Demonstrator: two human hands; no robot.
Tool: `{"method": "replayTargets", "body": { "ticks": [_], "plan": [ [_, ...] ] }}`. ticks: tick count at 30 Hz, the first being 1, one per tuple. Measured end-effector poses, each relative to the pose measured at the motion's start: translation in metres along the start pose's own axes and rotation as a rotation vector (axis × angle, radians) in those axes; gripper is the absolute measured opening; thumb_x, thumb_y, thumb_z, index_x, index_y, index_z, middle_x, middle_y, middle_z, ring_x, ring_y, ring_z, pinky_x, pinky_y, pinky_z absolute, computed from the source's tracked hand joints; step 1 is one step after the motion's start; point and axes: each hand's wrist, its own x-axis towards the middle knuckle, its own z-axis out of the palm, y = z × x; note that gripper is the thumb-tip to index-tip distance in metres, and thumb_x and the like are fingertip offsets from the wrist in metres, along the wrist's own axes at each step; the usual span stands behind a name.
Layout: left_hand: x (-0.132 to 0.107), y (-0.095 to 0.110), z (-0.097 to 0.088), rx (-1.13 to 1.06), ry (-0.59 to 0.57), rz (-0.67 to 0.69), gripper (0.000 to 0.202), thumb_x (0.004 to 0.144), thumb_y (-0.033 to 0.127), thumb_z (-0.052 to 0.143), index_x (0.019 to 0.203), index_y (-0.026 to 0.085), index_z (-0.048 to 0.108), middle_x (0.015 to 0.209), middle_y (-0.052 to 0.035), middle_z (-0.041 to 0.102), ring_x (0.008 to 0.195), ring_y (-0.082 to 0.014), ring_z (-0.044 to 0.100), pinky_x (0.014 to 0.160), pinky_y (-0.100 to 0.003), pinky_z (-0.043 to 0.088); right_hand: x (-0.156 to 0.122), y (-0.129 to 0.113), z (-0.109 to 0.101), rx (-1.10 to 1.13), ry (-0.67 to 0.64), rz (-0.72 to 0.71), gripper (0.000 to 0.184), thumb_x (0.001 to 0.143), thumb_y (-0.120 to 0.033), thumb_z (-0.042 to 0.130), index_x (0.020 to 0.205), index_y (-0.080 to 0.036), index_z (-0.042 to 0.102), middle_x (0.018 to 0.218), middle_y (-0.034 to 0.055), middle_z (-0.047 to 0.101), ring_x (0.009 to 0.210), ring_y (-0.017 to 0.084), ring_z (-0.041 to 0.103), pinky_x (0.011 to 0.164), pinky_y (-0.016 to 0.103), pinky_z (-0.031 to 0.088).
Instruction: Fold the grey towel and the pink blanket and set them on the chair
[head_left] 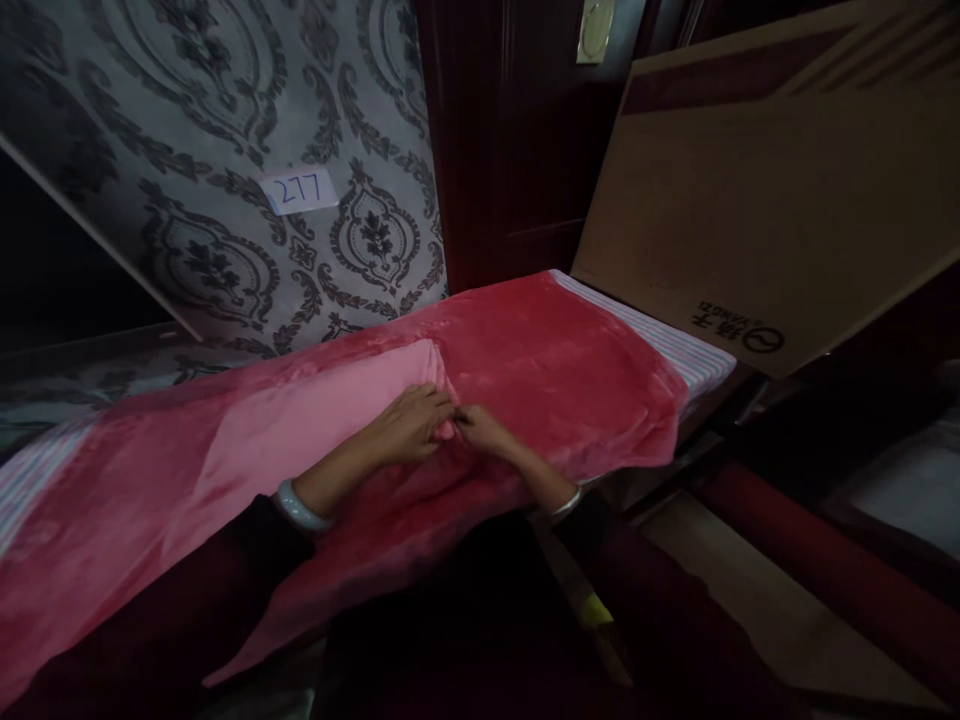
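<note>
Pink fleece blanket (555,350): spread flat over a striped sheet (679,345), left of and below the cardboard box (772,200). Its far edge stops short of the box, so a band of the sheet shows between the two. Its near edge hangs over the side towards you.

Fold: a lighter pink flap (322,400) of the same blanket is turned over, well left of the box. The corner of the flap ends where your hands meet.

Left hand (409,425): palm down on the blanket, well left of the box. Grip closed, fingertips pinching a small bunch of fleece at the flap corner. Pale bangle (300,508) on that wrist.

Right hand (484,430): between the left hand and the box, fingertips touching the left hand's. Grip closed on the same bunch of fleece. Thin bracelet (568,503) on that wrist.

Both sleeves are dark, and the forearms come in from the bottom edge of the view.

Around:
- Cardboard box leans tilted, and its lower corner sits just past the end of the sheet. It has a printed logo near that corner.
- Dark wooden door (517,150) is just left of the box.
- Patterned wallpaper (187,120) is further left of the box, past the door.
- Paper label (300,190) reading "277" is stuck on the wallpaper, well left of the box.
</note>
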Motion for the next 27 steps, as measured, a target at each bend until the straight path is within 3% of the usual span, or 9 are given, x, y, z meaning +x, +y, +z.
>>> {"method": "replayTargets", "body": {
  "ticks": [2,5,9,12,15,19,22,25,27],
  "plan": [
    [0.004,0.005,0.003,-0.072,-0.011,0.0,0.021,0.083,0.02,0.057,0.102,0.018,0.065,0.104,-0.0095,0.066,0.097,-0.0256,0.059,0.093,-0.043,0.047,-0.018,0.001,-0.011,0.058,-0.069,0.029,0.029,0.082,-0.012,0.048,0.091,-0.019,0.075,0.087,0.0002,0.074,0.086,0.019,0.066,0.083,0.031,0.053],
    [0.008,0.008,0.005,-0.266,0.026,0.033,0.038,0.084,0.03,0.065,0.12,0.019,0.063,0.123,-0.0108,0.066,0.116,-0.0264,0.061,0.102,-0.043,0.048,-0.047,0.003,-0.02,0.12,0.018,0.059,0.042,0.085,-0.018,0.048,0.121,-0.018,0.07,0.105,0.0039,0.074,0.101,0.021,0.065,0.093,0.035,0.051],
    [-0.003,-0.006,0.0,-0.428,0.204,-0.051,0.041,0.1,0.042,0.045,0.131,0.019,0.06,0.138,-0.0115,0.063,0.133,-0.0232,0.055,0.115,-0.043,0.042,-0.075,0.006,-0.016,0.026,0.109,0.05,0.058,0.087,-0.028,0.055,0.144,-0.018,0.053,0.089,0.003,0.069,0.085,0.022,0.062,0.082,0.034,0.051],
    [-0.025,-0.023,0.001,-0.294,0.284,-0.257,0.048,0.103,0.043,0.034,0.132,0.017,0.061,0.142,-0.0124,0.062,0.136,-0.0243,0.053,0.119,-0.046,0.039,-0.084,0.007,-0.009,-0.103,0.177,0.02,0.055,0.085,-0.027,0.058,0.139,-0.019,0.057,0.078,0.0014,0.064,0.079,0.022,0.059,0.079,0.035,0.049],
    [-0.049,-0.02,0.012,-0.147,0.195,-0.426,0.056,0.1,0.048,0.04,0.141,0.013,0.055,0.15,-0.018,0.054,0.143,-0.0315,0.047,0.12,-0.053,0.036,-0.087,0.007,-0.003,-0.118,0.238,0.016,0.039,0.086,-0.028,0.056,0.124,-0.021,0.062,0.086,0.0034,0.066,0.084,0.022,0.06,0.081,0.034,0.049],
    [-0.059,0.022,0.043,-0.151,0.107,-0.394,0.071,0.096,0.051,0.05,0.156,0.016,0.035,0.163,-0.0223,0.035,0.151,-0.0371,0.033,0.12,-0.059,0.031,-0.093,0.008,0.003,-0.194,0.281,0.029,0.018,0.082,-0.027,0.059,0.099,-0.022,0.065,0.089,0.0055,0.065,0.087,0.023,0.058,0.081,0.035,0.049],
    [-0.051,0.052,0.066,-0.136,0.141,-0.384,0.083,0.089,0.039,0.062,0.159,0.014,0.026,0.166,-0.0242,0.028,0.154,-0.0393,0.025,0.121,-0.062,0.028,-0.097,0.011,0.004,-0.257,0.282,0.036,0.022,0.076,-0.021,0.057,0.098,-0.021,0.064,0.087,0.0061,0.065,0.088,0.025,0.058,0.082,0.037,0.049],
    [-0.044,0.059,0.074,-0.144,0.241,-0.44,0.082,0.082,0.022,0.062,0.157,0.012,0.029,0.162,-0.0232,0.035,0.151,-0.0375,0.033,0.12,-0.059,0.033,-0.098,0.013,0.002,-0.216,0.297,0.041,0.03,0.079,-0.02,0.056,0.108,-0.021,0.063,0.097,0.0082,0.068,0.093,0.025,0.061,0.085,0.038,0.05],
    [-0.043,0.053,0.073,-0.171,0.313,-0.47,0.072,0.079,0.02,0.062,0.148,0.014,0.043,0.153,-0.0209,0.049,0.141,-0.0372,0.046,0.115,-0.058,0.04,-0.096,0.013,0.001,-0.178,0.299,0.05,0.031,0.082,-0.023,0.056,0.112,-0.021,0.062,0.1,0.008,0.069,0.094,0.024,0.063,0.086,0.038,0.051]
  ]
}}
